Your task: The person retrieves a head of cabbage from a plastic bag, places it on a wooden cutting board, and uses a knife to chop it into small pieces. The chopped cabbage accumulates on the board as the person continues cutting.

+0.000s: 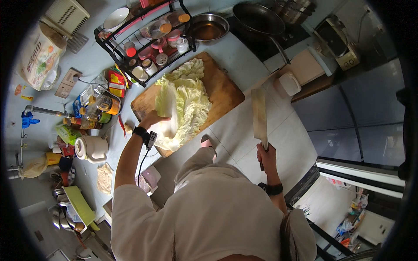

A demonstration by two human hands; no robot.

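Several napa cabbage leaves (189, 101) lie stacked on a wooden cutting board (227, 89). Their pale stems show on the left of the pile. My left hand (153, 119) rests at the left edge of the leaves, thumb stretched over a white stem; some of its fingertips are hidden. In my right hand (267, 156) is the handle of a broad-bladed cleaver (259, 114). The cleaver is held out over the floor, to the right of the board and apart from the leaves, its blade pointing away from me.
Behind the board stands a black spice rack (143, 80) with jars. A metal bowl of brown liquid (209, 30) and a frying pan (258, 18) are at the back right. To the left are sauce bottles (94, 114) and a cream-coloured kettle (91, 148).
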